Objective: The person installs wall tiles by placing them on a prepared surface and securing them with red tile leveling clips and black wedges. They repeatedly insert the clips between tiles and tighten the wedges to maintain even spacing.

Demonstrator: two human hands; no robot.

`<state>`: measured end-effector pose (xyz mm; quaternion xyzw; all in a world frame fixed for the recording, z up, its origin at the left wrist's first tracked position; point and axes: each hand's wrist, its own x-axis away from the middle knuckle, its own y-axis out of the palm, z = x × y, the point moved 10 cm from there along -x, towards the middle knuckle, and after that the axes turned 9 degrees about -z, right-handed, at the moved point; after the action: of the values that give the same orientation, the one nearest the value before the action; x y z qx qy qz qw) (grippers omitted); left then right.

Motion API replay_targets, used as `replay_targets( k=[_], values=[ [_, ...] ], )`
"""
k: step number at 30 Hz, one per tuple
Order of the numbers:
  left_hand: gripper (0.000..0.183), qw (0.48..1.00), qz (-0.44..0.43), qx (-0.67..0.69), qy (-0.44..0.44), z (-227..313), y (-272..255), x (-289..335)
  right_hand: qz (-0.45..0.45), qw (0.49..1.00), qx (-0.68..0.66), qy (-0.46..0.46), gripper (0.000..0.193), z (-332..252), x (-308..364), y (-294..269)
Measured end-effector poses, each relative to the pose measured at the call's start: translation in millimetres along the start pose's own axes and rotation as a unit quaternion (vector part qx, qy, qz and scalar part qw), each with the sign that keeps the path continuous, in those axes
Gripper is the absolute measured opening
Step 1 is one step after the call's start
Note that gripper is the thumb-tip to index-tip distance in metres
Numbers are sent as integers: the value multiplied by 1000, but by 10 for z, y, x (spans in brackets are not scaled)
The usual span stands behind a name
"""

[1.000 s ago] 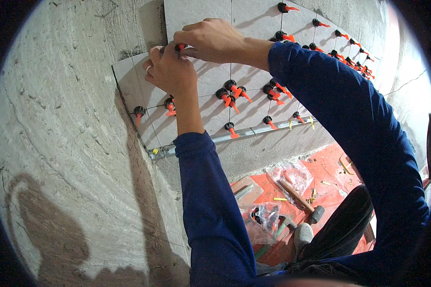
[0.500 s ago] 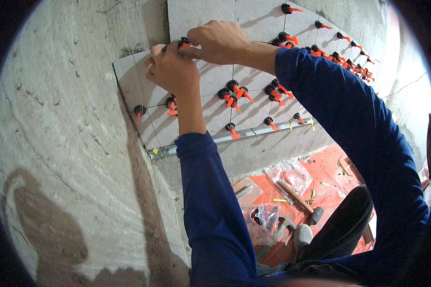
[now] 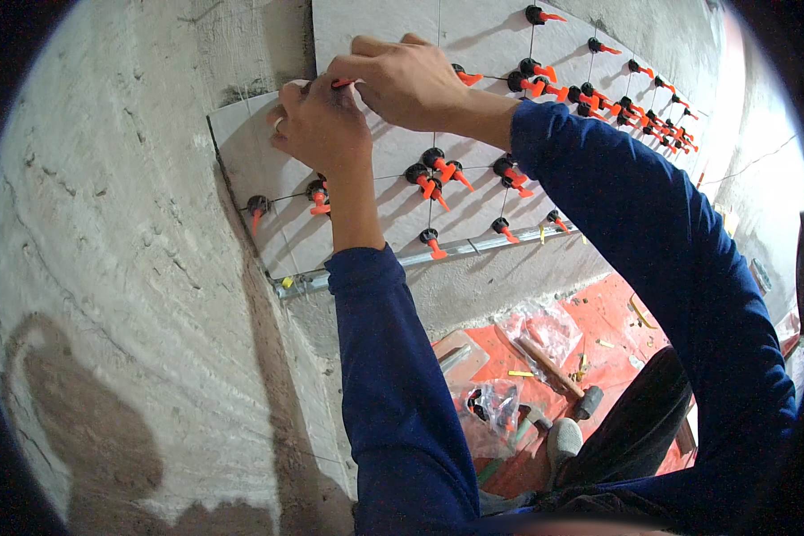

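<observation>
We see the rough wall (image 3: 116, 179) down the left, meeting the slanted left edge of the grey tiles (image 3: 380, 22). One lone clip (image 3: 257, 212) sits near that edge, open tile face about it. Our left hand (image 3: 323, 127) bends at a red handle (image 3: 342, 83) between our hands, high on the tiles. Our right hand (image 3: 402, 82) reaches that handle from the right; we cannot tell whether either grip is closed on it. Below, a metal strip (image 3: 460, 249) edges the tiles. Rightward, more clips (image 3: 634, 113) crowd the seams, leaving less room.

Our left fingertips and most of the handle are hidden; the tiles' top is cut off; our right sleeve (image 3: 661, 205) covers some tile; the farthest clips blur together.
</observation>
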<state>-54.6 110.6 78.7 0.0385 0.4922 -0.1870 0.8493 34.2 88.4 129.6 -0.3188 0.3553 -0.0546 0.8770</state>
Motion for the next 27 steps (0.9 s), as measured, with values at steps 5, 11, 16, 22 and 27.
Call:
replay_targets(
  k=[5, 11, 16, 22, 27],
  values=[
    [20, 1000, 5, 7, 7, 24, -26, -3, 8, 997, 48, -57, 28, -27, 4, -52],
    [20, 1000, 3, 2, 11, 21, -21, -4, 46, 998, -35, 19, 24, 70, -54, -103],
    [22, 999, 19, -9, 29, 27, -36, -20, -36, 988, -30, 146, 29, 257, -17, -19],
    [19, 1000, 14, 21, 19, 29, -14, -9, -38, 995, 7, 97, 25, 116, -35, -8],
    [18, 1000, 8, -13, 21, 32, -3, -1, 25, 999, 45, -13, 27, -72, -15, -35]
  ],
)
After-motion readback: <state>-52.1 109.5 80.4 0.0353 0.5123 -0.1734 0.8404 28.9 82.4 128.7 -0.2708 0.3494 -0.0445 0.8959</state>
